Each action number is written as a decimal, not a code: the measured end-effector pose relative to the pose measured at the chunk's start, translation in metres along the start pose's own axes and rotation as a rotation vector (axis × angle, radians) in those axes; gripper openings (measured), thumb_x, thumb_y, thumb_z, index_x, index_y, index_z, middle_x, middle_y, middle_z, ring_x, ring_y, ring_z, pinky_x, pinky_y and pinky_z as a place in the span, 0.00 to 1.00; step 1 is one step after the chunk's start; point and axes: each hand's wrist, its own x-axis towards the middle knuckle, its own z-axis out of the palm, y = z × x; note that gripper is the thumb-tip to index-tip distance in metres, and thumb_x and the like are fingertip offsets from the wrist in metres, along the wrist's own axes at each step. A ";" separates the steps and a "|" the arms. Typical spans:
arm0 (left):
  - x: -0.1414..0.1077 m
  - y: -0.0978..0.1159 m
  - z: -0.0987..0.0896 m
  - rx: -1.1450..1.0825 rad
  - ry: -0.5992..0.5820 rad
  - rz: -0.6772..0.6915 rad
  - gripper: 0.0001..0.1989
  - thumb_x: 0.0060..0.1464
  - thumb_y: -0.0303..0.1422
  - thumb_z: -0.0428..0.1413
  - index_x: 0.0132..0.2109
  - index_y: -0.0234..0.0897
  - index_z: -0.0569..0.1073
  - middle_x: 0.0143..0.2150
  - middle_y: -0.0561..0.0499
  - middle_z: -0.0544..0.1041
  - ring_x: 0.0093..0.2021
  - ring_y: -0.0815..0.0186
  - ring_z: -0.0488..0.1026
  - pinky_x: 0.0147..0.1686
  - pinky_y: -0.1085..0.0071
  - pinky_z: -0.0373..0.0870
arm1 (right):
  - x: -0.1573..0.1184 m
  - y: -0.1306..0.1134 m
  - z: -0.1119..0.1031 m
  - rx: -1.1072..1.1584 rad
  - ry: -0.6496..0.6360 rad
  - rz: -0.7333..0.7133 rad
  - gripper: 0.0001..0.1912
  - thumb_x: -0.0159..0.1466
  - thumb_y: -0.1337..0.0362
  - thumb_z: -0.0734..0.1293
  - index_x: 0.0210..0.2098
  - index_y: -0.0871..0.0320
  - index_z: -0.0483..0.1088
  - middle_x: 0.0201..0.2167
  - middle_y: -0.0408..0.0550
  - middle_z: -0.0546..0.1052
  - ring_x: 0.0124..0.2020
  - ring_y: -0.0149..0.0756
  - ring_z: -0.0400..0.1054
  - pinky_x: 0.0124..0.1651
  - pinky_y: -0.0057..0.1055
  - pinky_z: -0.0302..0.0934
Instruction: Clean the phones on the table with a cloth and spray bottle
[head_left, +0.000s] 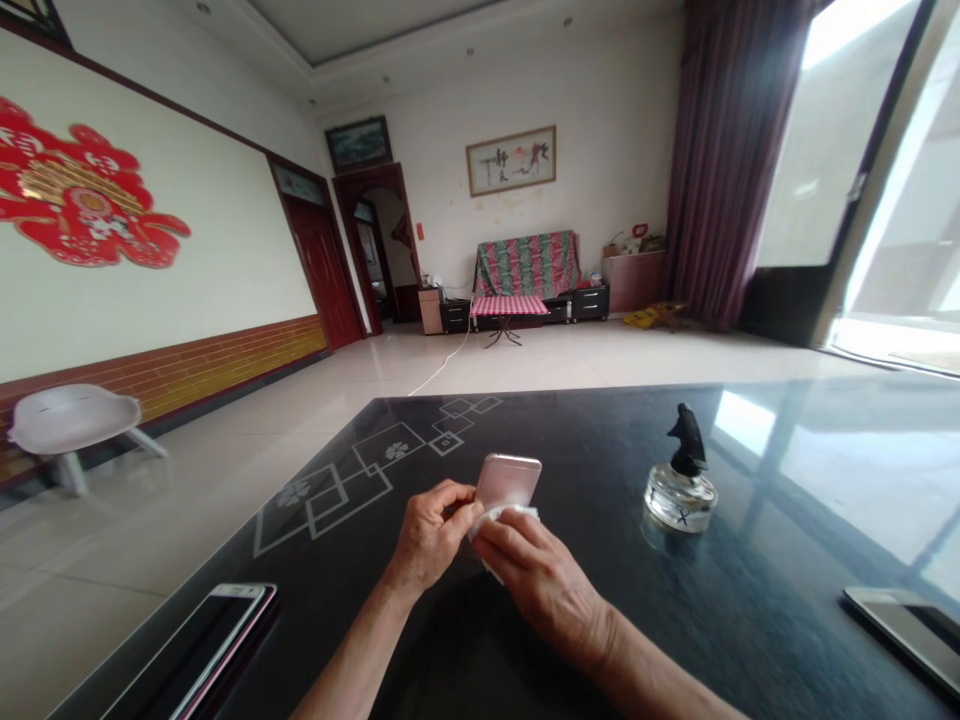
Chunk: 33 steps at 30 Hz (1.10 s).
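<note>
A pink phone (508,480) is held up, tilted, above the black table (600,440), its plain face showing. At its left edge, my left hand (433,530) grips it between thumb and fingers. My right hand (536,570) presses a white cloth or tissue (491,517) against the lower part of the phone, with its fingers closed over the cloth. The phone's lower end is hidden behind the cloth and fingers.
To the right stands a clear glass ornament (681,495) with a black figure on top. One phone (206,650) lies at the table's near left, another (911,630) at the right edge. Beyond are a white chair (75,418) and a checked small table (510,306).
</note>
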 end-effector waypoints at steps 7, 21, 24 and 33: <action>-0.001 -0.002 -0.001 0.004 0.016 -0.018 0.08 0.55 0.33 0.55 0.33 0.36 0.77 0.29 0.52 0.75 0.29 0.68 0.71 0.29 0.77 0.67 | 0.000 -0.003 -0.008 0.023 -0.101 0.055 0.10 0.68 0.71 0.58 0.36 0.58 0.70 0.34 0.47 0.72 0.35 0.35 0.64 0.39 0.32 0.65; -0.001 -0.003 -0.005 -0.062 -0.059 0.030 0.06 0.57 0.33 0.56 0.37 0.37 0.78 0.35 0.50 0.77 0.36 0.65 0.74 0.36 0.75 0.69 | -0.003 0.035 -0.052 0.044 0.351 0.242 0.21 0.62 0.77 0.58 0.51 0.55 0.67 0.48 0.52 0.72 0.51 0.43 0.63 0.52 0.44 0.65; -0.001 -0.001 -0.005 -0.035 -0.071 0.055 0.06 0.57 0.32 0.56 0.37 0.37 0.77 0.35 0.50 0.77 0.36 0.65 0.74 0.36 0.75 0.68 | -0.003 0.032 -0.053 0.078 0.334 0.251 0.22 0.60 0.78 0.57 0.51 0.55 0.67 0.47 0.52 0.72 0.50 0.42 0.63 0.51 0.42 0.65; -0.002 0.000 -0.002 -0.002 -0.096 0.100 0.06 0.58 0.33 0.56 0.38 0.38 0.77 0.35 0.50 0.76 0.35 0.65 0.73 0.36 0.75 0.67 | 0.005 0.030 -0.065 0.014 0.235 0.352 0.20 0.57 0.76 0.61 0.47 0.55 0.69 0.42 0.51 0.71 0.41 0.40 0.67 0.41 0.36 0.68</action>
